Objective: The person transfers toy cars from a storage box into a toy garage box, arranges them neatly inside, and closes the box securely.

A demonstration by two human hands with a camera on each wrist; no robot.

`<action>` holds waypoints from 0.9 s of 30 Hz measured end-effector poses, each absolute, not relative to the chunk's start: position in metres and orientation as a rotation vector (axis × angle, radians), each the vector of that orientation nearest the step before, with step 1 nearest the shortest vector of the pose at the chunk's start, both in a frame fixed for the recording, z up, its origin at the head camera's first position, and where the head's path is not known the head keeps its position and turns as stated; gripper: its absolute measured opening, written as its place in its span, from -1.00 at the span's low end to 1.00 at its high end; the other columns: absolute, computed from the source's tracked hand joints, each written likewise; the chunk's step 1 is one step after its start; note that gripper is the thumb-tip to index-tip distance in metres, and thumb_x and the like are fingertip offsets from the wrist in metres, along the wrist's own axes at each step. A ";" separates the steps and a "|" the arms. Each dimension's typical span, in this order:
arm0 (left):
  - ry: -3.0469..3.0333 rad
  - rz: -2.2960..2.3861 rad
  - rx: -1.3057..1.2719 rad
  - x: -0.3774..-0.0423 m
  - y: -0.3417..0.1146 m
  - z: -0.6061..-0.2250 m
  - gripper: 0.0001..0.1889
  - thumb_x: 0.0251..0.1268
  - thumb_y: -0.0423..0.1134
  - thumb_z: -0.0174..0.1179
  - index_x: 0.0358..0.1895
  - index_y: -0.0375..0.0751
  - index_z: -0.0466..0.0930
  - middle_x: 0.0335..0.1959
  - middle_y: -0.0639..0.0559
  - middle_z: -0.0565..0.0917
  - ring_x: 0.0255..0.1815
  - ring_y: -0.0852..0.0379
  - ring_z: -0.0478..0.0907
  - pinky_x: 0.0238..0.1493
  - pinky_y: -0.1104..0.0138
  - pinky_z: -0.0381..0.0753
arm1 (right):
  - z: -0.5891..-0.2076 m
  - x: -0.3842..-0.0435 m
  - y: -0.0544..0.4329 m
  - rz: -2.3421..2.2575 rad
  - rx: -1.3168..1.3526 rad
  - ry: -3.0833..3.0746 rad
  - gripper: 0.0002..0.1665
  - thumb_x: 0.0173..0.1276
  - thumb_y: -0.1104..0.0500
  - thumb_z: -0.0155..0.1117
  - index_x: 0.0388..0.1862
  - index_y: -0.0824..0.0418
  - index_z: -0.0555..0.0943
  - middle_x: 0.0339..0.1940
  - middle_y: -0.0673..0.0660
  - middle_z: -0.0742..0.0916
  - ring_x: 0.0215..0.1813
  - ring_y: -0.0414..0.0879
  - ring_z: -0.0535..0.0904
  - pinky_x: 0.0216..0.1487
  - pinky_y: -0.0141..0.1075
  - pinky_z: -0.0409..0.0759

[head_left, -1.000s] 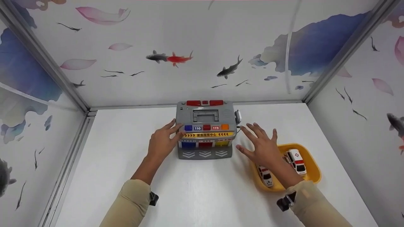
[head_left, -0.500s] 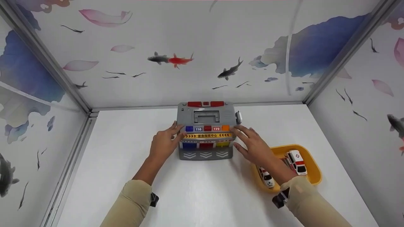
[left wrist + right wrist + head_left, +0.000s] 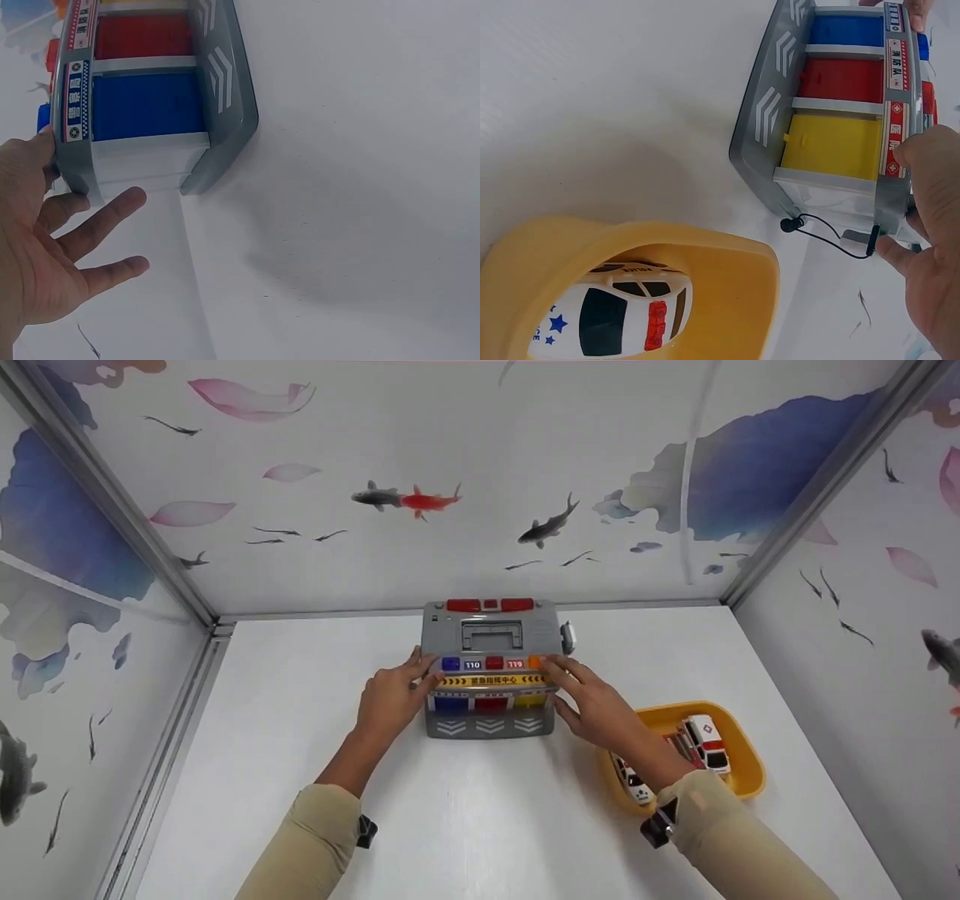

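A grey toy rescue garage (image 3: 491, 727) stands on the white table by the back wall. It has a blue door (image 3: 150, 105), a red door (image 3: 844, 79) and a yellow door (image 3: 832, 146). My left hand (image 3: 390, 705) holds its left upper edge, with the outer fingers spread free beside it in the left wrist view. My right hand (image 3: 596, 705) holds the opposite upper edge, one fingertip at the orange button (image 3: 535, 662). The top also bears a blue button (image 3: 450, 663) and a red button (image 3: 494, 662).
At the right, partly under my right forearm, is a yellow tray (image 3: 752, 769) with a toy ambulance (image 3: 705, 742) and a toy police car (image 3: 604, 322). A black cord (image 3: 829, 225) hangs at the garage's right side. Printed walls enclose the table.
My right hand has moved left from beside the garage onto its right upper edge, its spread fingers drawing together. The left hand stays at the left edge. The garage has hardly moved.
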State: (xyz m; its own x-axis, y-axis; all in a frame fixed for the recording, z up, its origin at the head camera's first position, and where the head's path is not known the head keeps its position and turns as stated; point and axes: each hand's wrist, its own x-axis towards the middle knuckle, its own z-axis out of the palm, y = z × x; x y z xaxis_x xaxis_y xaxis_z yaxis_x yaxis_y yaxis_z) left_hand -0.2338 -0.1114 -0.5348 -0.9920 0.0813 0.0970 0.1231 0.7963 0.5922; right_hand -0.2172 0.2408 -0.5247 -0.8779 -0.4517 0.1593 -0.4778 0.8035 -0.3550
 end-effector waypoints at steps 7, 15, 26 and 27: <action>-2.938 -0.940 -0.165 -0.234 -0.110 -0.534 -0.43 0.66 0.30 0.18 0.53 0.16 0.61 0.63 -0.04 0.48 0.16 -0.10 0.88 0.07 0.01 0.88 | -0.524 -0.220 0.239 0.572 0.752 -2.885 -0.15 0.59 0.16 0.46 0.77 0.09 0.37 0.64 0.24 0.54 0.59 0.25 0.58 0.54 0.15 0.65; -2.981 -0.867 -0.164 -0.234 -0.109 -0.531 -0.44 0.67 0.29 0.17 0.55 0.20 0.58 0.62 -0.03 0.49 0.24 -0.14 0.83 0.09 -0.01 0.87 | -0.524 -0.223 0.235 0.552 0.735 -2.896 -0.13 0.57 0.17 0.46 0.77 0.15 0.35 0.63 0.23 0.56 0.56 0.22 0.55 0.57 0.11 0.64; -2.981 -0.887 -0.150 -0.234 -0.109 -0.531 -0.44 0.68 0.31 0.15 0.55 0.24 0.59 0.62 -0.02 0.49 0.20 -0.13 0.85 0.08 -0.02 0.87 | -0.527 -0.222 0.235 0.540 0.732 -2.943 0.01 0.45 0.43 0.31 0.82 0.09 0.24 0.74 0.21 0.45 0.65 0.24 0.44 0.63 0.13 0.56; -2.982 -0.892 -0.148 -0.234 -0.109 -0.531 -0.44 0.68 0.31 0.14 0.56 0.24 0.58 0.62 -0.02 0.49 0.20 -0.13 0.85 0.09 -0.02 0.87 | -0.527 -0.222 0.234 0.536 0.731 -2.948 0.02 0.44 0.43 0.31 0.83 0.08 0.23 0.74 0.21 0.44 0.65 0.24 0.43 0.65 0.13 0.55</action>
